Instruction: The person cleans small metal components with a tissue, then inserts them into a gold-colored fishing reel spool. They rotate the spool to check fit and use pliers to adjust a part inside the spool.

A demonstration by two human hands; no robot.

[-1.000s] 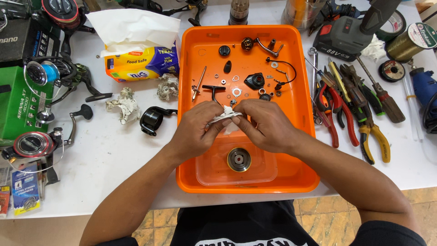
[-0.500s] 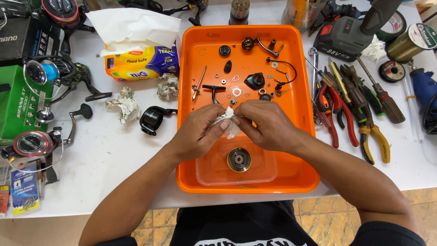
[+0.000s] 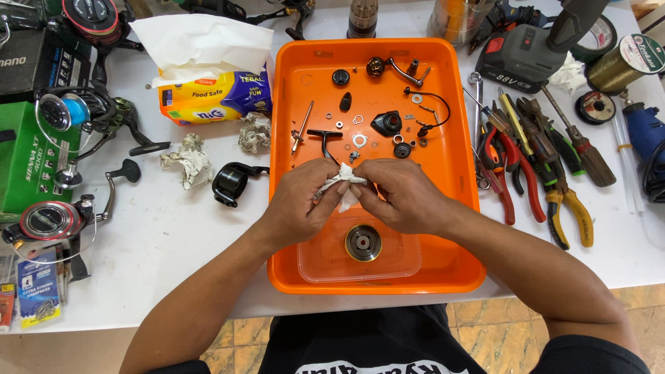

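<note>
Over the orange tray [image 3: 454, 173] my left hand [image 3: 299, 202] and my right hand [image 3: 398, 195] pinch a crumpled white tissue [image 3: 341, 185] between them. Whatever the tissue wraps is hidden by my fingers. Just below my hands a round metal spool [image 3: 364, 243] sits in a clear shallow dish [image 3: 325, 260] inside the tray. Further up the tray lie several small reel parts: a black T-shaped piece [image 3: 324, 136], a black round housing [image 3: 387, 124], washers, a thin shaft [image 3: 302, 127] and a crank handle [image 3: 391, 68].
Pliers and screwdrivers [image 3: 537, 156] lie right of the tray, with a cordless tool [image 3: 530, 55] and line spools [image 3: 623, 62] behind. On the left are a tissue pack [image 3: 208, 83], used tissue wads [image 3: 187, 159], a black reel part [image 3: 232, 183], fishing reels [image 3: 62, 215] and a green box [image 3: 24, 156].
My fingers have shifted slightly on the tissue, which now sits a little lower between my hands. Nothing else on the table has moved.
</note>
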